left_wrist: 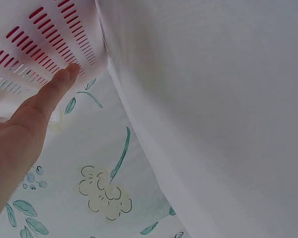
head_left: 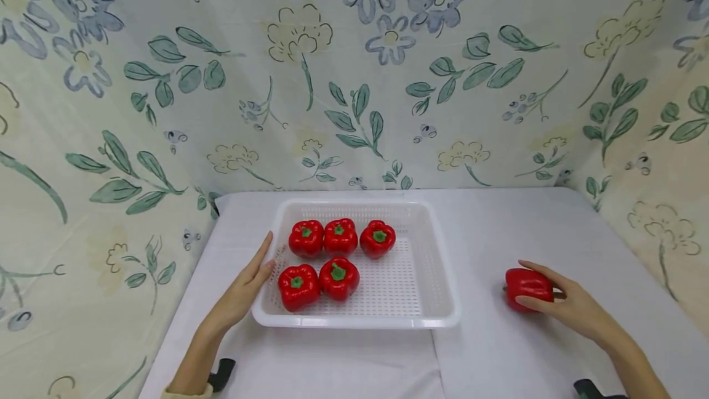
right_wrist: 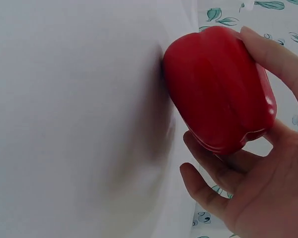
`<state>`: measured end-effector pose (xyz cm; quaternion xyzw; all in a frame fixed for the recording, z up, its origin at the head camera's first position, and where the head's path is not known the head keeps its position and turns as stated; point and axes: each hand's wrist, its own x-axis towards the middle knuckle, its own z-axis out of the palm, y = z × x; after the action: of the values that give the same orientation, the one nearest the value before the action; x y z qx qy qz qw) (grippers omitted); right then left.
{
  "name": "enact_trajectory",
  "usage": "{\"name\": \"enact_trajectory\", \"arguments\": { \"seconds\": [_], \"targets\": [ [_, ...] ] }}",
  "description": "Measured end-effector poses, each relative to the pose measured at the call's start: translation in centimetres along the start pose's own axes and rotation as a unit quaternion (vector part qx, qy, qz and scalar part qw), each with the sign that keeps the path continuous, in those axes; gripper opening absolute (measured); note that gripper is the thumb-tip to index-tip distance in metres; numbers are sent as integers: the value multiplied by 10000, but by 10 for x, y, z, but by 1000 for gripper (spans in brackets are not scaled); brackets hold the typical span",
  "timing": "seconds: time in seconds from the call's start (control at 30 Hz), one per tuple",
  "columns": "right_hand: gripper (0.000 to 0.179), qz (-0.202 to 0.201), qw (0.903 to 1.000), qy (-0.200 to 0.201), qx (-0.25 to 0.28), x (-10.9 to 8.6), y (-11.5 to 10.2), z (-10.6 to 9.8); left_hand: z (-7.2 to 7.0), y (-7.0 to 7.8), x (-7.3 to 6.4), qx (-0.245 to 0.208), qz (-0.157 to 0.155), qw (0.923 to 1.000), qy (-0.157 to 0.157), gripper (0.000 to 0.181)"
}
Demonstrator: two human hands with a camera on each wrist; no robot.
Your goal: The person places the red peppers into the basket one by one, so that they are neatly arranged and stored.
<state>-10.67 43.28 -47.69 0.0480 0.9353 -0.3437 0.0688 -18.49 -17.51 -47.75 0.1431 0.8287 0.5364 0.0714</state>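
On the right of the white table, my right hand [head_left: 578, 310] grips a red bell pepper [head_left: 523, 288] between thumb and fingers. The pepper lies on its side, stem towards the palm. In the right wrist view the pepper [right_wrist: 216, 91] is close to the cloth; I cannot tell whether it touches. My left hand [head_left: 240, 291] rests with straight fingers against the left side of a white plastic basket [head_left: 354, 323]. The left wrist view shows these fingers along the slotted basket wall [left_wrist: 92, 37]. Several red bell peppers [head_left: 339, 279] sit stem up in the basket's left and middle part.
A white cloth [head_left: 498, 350] covers the table, with a seam running down near the front. Flower-printed fabric [head_left: 354, 109] hangs behind and along both sides. Dark wrist straps or mounts [head_left: 223, 374] show at both wrists.
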Motion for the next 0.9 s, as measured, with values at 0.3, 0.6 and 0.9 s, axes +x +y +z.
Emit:
{"name": "enact_trajectory", "arguments": {
  "seconds": [0.3, 0.6, 0.9],
  "targets": [
    [80, -165, 9998, -115, -72, -3, 6, -6, 0, 1, 0, 1, 15, 10000, 2, 65],
    [85, -697, 9942, -382, -728, 3, -6, -13, -2, -1, -1, -25, 19, 10000, 5, 65],
    [97, -759, 9734, -411, -2123, 16, -24, -17, -1, -1, 0, -7, 71, 10000, -5, 64]
  ]
}}
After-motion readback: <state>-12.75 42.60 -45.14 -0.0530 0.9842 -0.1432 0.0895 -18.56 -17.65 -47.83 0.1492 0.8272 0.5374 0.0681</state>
